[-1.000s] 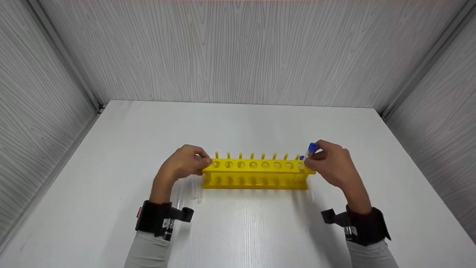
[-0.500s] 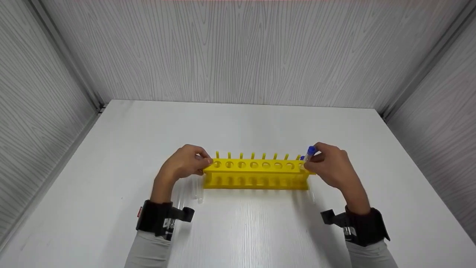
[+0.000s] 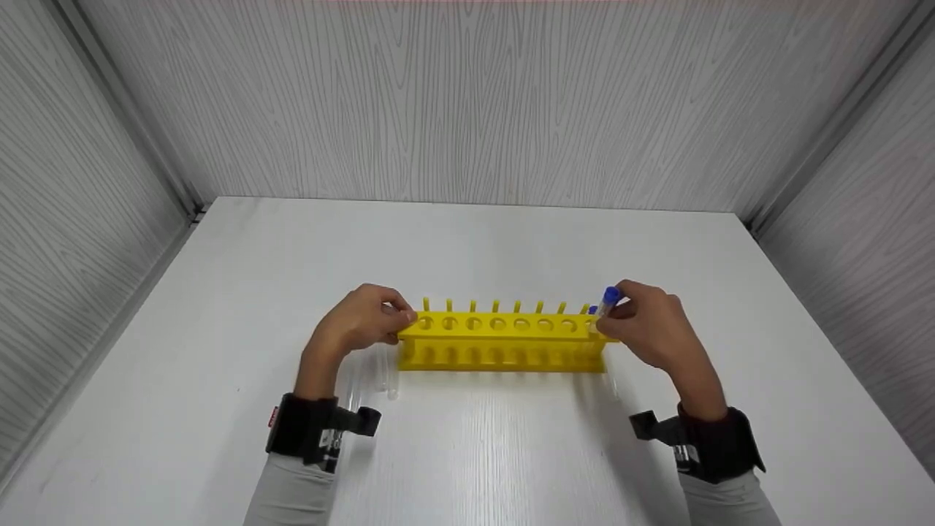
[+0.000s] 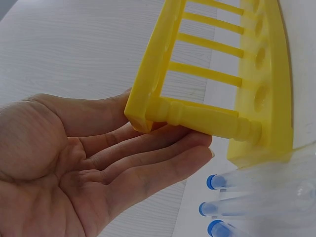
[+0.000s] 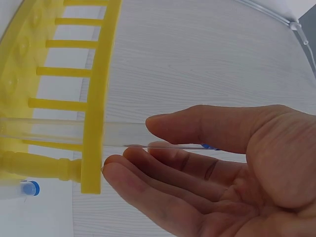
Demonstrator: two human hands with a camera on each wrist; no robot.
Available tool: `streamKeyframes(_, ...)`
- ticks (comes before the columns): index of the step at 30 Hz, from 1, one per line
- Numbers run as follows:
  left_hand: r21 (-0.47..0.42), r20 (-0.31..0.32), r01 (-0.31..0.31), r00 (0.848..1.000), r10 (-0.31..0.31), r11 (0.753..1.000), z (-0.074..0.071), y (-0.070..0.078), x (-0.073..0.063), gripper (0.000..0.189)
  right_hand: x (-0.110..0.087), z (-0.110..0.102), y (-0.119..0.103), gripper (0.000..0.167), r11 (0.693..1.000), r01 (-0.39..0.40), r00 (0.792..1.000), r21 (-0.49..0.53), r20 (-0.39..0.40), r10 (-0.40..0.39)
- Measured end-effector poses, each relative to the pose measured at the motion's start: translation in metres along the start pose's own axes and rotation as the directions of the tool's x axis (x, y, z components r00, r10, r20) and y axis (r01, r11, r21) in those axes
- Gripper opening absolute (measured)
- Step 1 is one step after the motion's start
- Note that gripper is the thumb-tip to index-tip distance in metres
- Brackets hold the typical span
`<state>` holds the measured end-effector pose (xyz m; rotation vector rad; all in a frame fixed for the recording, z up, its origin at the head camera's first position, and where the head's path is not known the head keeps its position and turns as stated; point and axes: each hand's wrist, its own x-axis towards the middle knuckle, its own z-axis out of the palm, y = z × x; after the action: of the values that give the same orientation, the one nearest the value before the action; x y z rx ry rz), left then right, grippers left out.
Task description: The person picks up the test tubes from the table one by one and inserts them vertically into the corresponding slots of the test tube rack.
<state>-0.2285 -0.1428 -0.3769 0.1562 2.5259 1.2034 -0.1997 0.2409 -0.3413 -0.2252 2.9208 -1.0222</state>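
A yellow test tube rack (image 3: 504, 337) stands across the middle of the table. My left hand (image 3: 361, 319) grips its left end by the top plate, thumb on top and fingers beneath. At the other end, my right hand (image 3: 651, 321) pinches a clear test tube (image 5: 126, 133) with a blue cap (image 3: 611, 295) between thumb and fingers. The right wrist view shows this tube passing down through the end hole of the top plate to the lower part of the rack. The other visible holes hold no tubes.
Several blue-capped tubes (image 4: 247, 207) lie on the table (image 3: 467, 453) beside the rack's left end. Another capped tube (image 5: 30, 188) lies by its right end, partly hidden. Grey wood-grain panels (image 3: 467, 102) enclose the back and sides.
Over the last second my right hand and the test tube have dropped slightly into the rack, mostly in the first half. The left hand and rack stay nearly still.
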Motion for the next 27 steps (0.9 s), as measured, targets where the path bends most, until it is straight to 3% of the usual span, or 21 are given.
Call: streamKeyframes(27,-0.004,-0.002,0.008,1.0,-0.008,1.0,0.0,-0.001,0.002,0.028,-0.001,-0.011,0.008,0.027,0.998,-0.047,0.999,-0.032,0.008,0.048)
